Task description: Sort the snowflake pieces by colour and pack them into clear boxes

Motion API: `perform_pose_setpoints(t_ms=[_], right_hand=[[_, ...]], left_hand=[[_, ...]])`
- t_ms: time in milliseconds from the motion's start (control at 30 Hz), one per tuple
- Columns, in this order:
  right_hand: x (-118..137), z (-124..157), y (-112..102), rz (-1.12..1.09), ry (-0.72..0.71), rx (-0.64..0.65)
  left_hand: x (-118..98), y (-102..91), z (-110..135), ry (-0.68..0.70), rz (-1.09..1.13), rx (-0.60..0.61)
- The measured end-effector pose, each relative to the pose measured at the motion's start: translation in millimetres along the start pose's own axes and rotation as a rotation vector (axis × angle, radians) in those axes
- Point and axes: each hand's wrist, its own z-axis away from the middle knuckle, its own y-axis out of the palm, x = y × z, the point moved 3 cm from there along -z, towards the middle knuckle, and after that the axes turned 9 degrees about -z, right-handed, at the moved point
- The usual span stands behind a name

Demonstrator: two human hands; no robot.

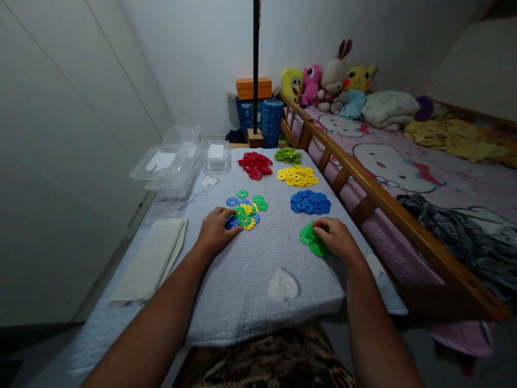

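Observation:
A mixed heap of blue, green and yellow snowflake discs (247,211) lies mid-cloth. My left hand (216,229) rests at its near edge, fingers curled onto a blue disc. My right hand (337,237) sits on a dark green pile (310,238), fingertips pinched on a green disc. Sorted piles lie beyond: blue (310,202), yellow (297,175), light green (288,156) and red (254,164).
A pale quilted cloth (258,269) covers the surface. Clear plastic boxes (169,168) stand at the far left, a folded cream cloth (151,258) at the near left. A wooden bed rail (375,199) runs along the right. A black pole (256,70) rises behind.

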Motion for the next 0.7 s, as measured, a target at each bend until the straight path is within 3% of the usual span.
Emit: perform_pose_setpoints(t_ms=[167, 300, 400, 567, 700], right_hand=[[-1, 2, 3, 0.224, 0.022, -0.074], [8, -3, 2, 0.234, 0.006, -0.132], [29, -13, 10, 0.188, -0.064, -0.108], [80, -31, 51, 0.177, -0.200, 0.088], [97, -44, 91, 0.253, -0.192, 0.166]], left_hand=[[-1, -1.0, 1, 0.001, 0.003, -0.003], [-2, -2.3, 1, -0.011, -0.001, 0.008], [-3, -2.4, 0, -0.012, 0.001, 0.010], [-2, -1.5, 1, -0.006, 0.013, 0.009], [-3, -1.1, 1, -0.004, 0.017, 0.007]])
